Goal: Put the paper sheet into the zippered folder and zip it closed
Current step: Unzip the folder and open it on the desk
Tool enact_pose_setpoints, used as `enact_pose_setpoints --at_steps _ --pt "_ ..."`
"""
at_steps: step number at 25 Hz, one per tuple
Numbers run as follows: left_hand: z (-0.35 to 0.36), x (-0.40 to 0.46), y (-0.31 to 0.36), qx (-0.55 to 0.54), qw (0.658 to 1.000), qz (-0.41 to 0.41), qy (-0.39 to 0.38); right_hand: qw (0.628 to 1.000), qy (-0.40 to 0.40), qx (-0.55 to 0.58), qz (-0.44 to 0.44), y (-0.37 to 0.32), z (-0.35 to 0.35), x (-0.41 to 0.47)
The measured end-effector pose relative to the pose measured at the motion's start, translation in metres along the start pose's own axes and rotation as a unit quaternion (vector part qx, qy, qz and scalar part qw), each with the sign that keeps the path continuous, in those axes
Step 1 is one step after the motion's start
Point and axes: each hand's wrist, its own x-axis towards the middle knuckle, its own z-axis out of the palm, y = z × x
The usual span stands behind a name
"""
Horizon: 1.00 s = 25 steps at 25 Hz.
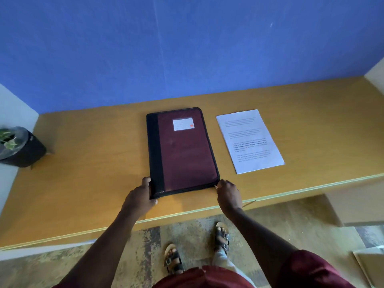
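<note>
A maroon zippered folder (182, 150) with a black spine and a white label lies closed on the wooden desk (93, 179). My left hand (138, 199) grips its near left corner, thumb on the side edge. At the near right corner my right hand (228, 193) pinches the small metal zipper pull (216, 186). A printed white paper sheet (249, 141) lies flat on the desk just right of the folder, touched by neither hand.
A dark pot with a green plant (19, 147) stands at the desk's far left. A blue wall (187, 48) backs the desk. The desk's front edge (270, 197) runs just below my hands. My sandalled feet show on the patterned floor.
</note>
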Motion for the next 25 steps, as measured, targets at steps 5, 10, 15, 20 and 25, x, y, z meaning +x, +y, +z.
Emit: enact_pose_setpoints --at_steps 5,10,15,20,25 --pt "-0.005 0.001 -0.019 -0.006 0.999 0.042 -0.013 0.999 0.004 0.022 0.026 -0.020 0.011 -0.013" --pt "-0.004 0.009 -0.027 0.009 0.997 0.076 -0.020 0.999 0.005 0.017 0.034 -0.043 0.019 -0.023" --pt "0.003 0.011 -0.031 0.012 0.996 0.084 -0.016 1.000 -0.004 0.006 0.024 -0.057 0.022 -0.030" --pt "0.003 0.010 -0.029 -0.006 0.997 0.072 -0.005 1.000 -0.007 -0.003 0.019 -0.075 0.029 -0.036" --pt "0.005 0.008 -0.031 -0.014 0.996 0.083 0.001 1.000 -0.016 0.000 -0.004 -0.102 0.039 -0.045"
